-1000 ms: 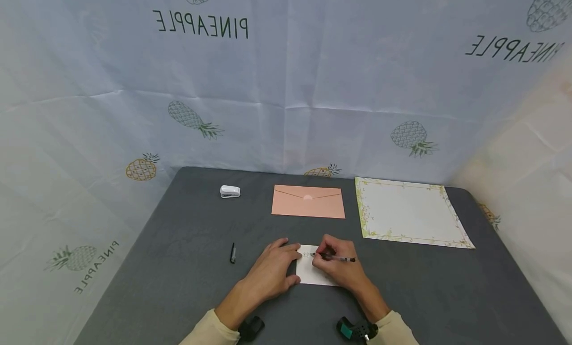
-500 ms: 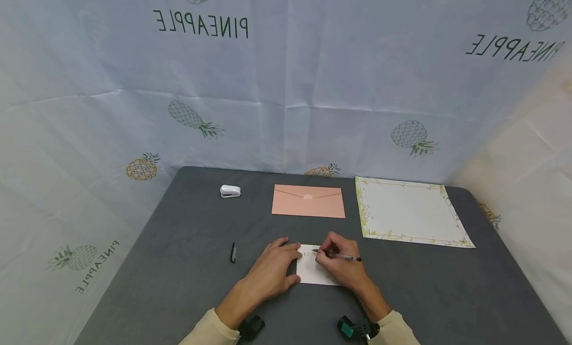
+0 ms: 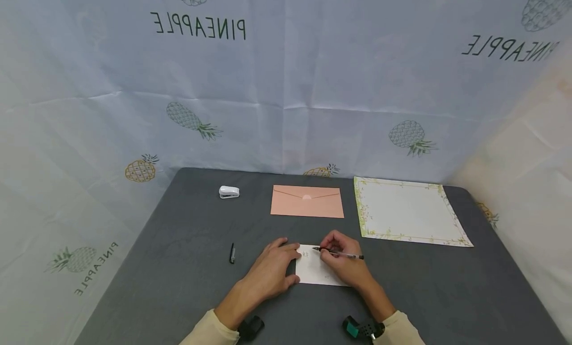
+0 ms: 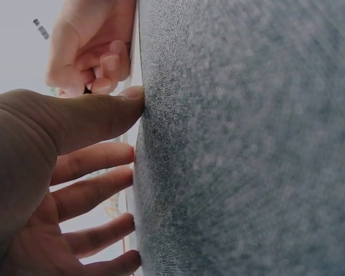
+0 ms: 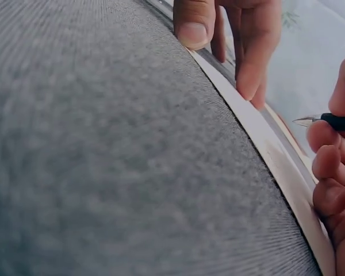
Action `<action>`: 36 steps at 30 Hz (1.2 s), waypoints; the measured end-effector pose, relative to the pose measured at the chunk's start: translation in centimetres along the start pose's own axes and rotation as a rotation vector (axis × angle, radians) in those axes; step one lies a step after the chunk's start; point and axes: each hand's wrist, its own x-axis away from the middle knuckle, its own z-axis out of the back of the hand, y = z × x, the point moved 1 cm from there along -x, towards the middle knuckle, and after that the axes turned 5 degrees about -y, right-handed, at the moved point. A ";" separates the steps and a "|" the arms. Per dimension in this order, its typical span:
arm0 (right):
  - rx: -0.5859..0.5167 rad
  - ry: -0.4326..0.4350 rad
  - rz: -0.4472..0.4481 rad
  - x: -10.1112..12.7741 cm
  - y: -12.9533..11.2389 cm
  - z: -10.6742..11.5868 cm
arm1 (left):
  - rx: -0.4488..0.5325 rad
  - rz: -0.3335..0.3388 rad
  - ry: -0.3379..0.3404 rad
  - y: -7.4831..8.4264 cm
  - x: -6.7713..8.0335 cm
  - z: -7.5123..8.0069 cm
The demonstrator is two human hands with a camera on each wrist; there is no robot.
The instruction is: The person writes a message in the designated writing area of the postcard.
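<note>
Left hand lies flat, fingers released, pinning the small card; right hand grasps the pen — write lightly so the card doesn't slide.

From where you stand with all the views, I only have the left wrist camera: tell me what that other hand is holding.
Observer: The right hand holds a pen, tip over the top left corner of a small white card.
Operator: Report what my left hand is pressing on.
Observer: The left hand lies flat with its fingertips on the card's left edge, on the grey table.
Operator: List what lies beyond the card.
Observer: A pink envelope, flap shut, with a bordered sheet to its right and a white stapler to its left.
Operator: Say where the pen cap is.
Observer: A small black cap-like piece lies left of the left hand.
</note>
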 end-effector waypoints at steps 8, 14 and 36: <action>0.022 -0.011 0.020 0.1 0.1 -0.1 | 0.006 -0.001 0.006 0.0 0.1 -0.1; 0.030 -0.027 0.056 0.0 0.2 -0.2 | 0.020 -0.033 0.042 -0.4 0.1 -0.3; 0.088 -0.057 0.119 -0.1 0.2 -0.5 | 0.023 -0.007 0.018 0.0 0.1 -0.1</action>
